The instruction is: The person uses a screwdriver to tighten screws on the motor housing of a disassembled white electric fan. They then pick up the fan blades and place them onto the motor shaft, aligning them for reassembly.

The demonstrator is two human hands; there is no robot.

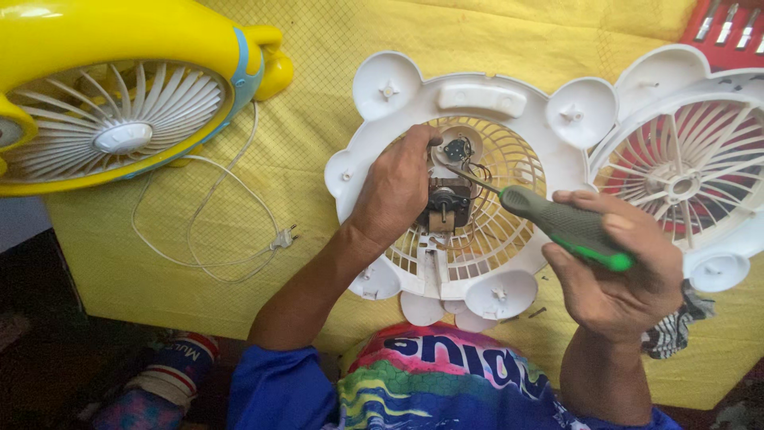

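Left hand [395, 187] grips the small metal motor [446, 203] at the centre of a white plastic fan housing [477, 99], round with a ribbed grille, on yellow cloth [334, 103]. Right hand [617, 275] is clenched on one screwdriver [561, 225], rubbery grey-green handle, thin steel shaft touching the motor. Two more fans: yellow fan [119, 95], white grille [684, 179].

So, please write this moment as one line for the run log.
left hand: on motor | right hand: holds screwdriver, tip at motor | white fan housing: flat on yellow cloth
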